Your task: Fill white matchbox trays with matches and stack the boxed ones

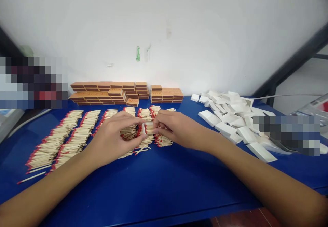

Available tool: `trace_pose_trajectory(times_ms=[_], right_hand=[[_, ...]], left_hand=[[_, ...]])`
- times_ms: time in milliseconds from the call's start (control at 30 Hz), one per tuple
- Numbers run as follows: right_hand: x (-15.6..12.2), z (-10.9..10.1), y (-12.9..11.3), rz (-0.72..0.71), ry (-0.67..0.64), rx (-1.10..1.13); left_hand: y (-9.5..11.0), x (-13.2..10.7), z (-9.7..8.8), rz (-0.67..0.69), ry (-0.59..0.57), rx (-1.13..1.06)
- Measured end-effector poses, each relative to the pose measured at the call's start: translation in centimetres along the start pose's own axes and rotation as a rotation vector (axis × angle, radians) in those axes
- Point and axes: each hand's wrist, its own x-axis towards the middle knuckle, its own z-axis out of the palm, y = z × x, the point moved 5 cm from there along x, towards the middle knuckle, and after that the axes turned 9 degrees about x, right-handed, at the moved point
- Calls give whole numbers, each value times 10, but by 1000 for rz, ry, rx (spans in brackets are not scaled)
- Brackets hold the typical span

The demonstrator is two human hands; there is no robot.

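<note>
Between the thumb and fingers of my left hand (116, 133) is a small white matchbox tray (144, 128), held over the rows of matches. Pale red-tipped matches (149, 129) lie at the tray's right side. The closed fingers of my right hand (170, 128) pinch at these matches, and its fingertips partly hide them. Beneath and around both hands lie loose matches (164, 141) with red heads. My left hand covers part of the middle rows.
Long rows of matches (46, 152) spread to the left on the blue table (153, 189). Stacked orange-brown matchboxes (102, 95) stand along the white wall. A heap of white trays (230, 117) lies at the right. Dark frame bars and a cable border both sides.
</note>
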Motion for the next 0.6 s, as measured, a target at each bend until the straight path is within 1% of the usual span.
trace_pose_trajectory(times_ms=[100, 200, 267, 367, 433, 500, 600], right_hand=[[1, 0, 0, -6, 10, 31], [2, -11, 6, 4, 90, 29], [2, -26, 19, 54, 192, -14], [-1, -48, 51, 171, 306, -142], [-2, -54, 73, 195, 270, -203], [-3, -53, 92, 215, 187, -191], [-3, -45, 107, 228, 107, -167]], left_hand=[[0, 0, 0, 3, -4, 1], [0, 0, -2, -1, 7, 7], [-1, 0, -3, -14, 23, 9], [-3, 0, -3, -36, 20, 9], [-2, 0, -2, -38, 11, 8], [-2, 0, -2, -40, 5, 9], [-3, 0, -3, -47, 7, 29]])
